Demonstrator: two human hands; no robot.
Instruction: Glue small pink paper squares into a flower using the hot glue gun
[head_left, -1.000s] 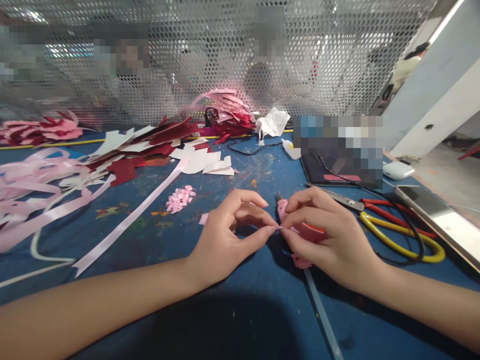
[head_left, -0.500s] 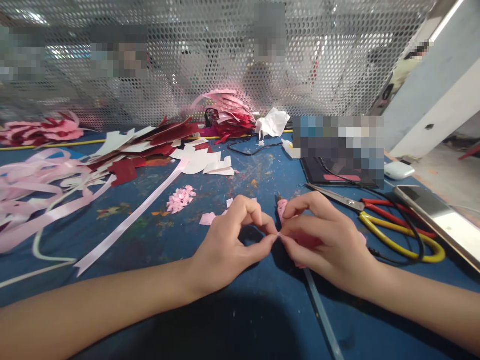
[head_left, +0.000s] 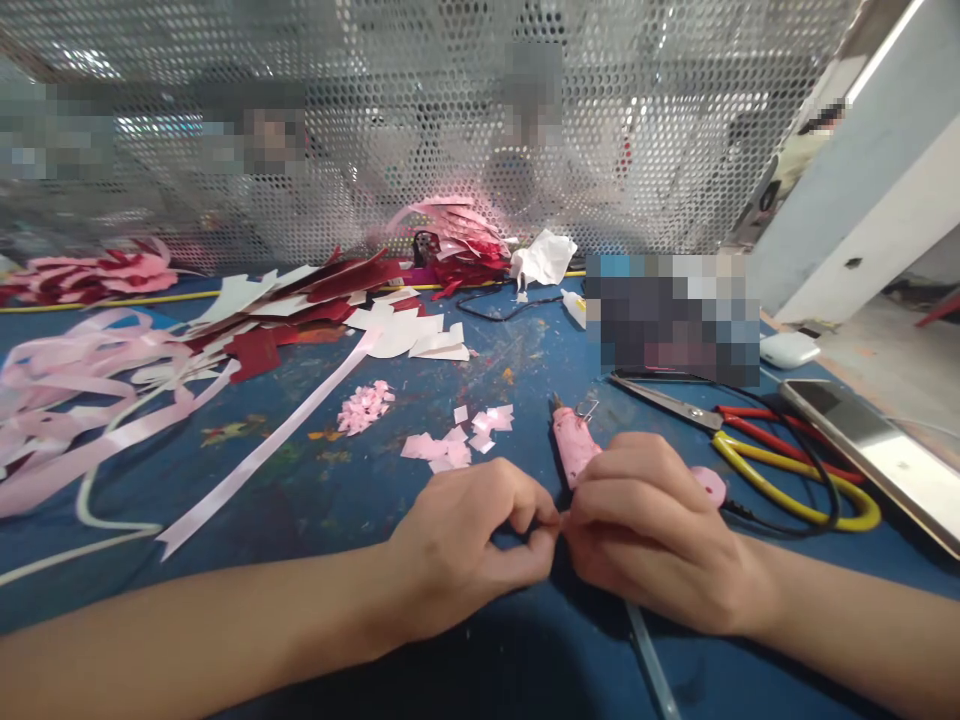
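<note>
Table: blue, blotched with multicoloured stains
Pink glue gun: lying on the table, partly hidden
Pink squares: left of the glue gun, near it
Small pink pile: farther left of the glue gun
Ribbon strip: well left of the glue gun, slanting
Scissors: right of the glue gun
Phone: well right of the glue gun
White bottle: beyond the glue gun
Crumpled paper: farther beyond the glue gun

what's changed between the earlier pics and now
The left hand and right hand have drawn back toward the person, close together as before, uncovering more loose pink pieces and the front of the pink glue gun. The scissors, pink ribbon strip and phone stayed put.
</note>
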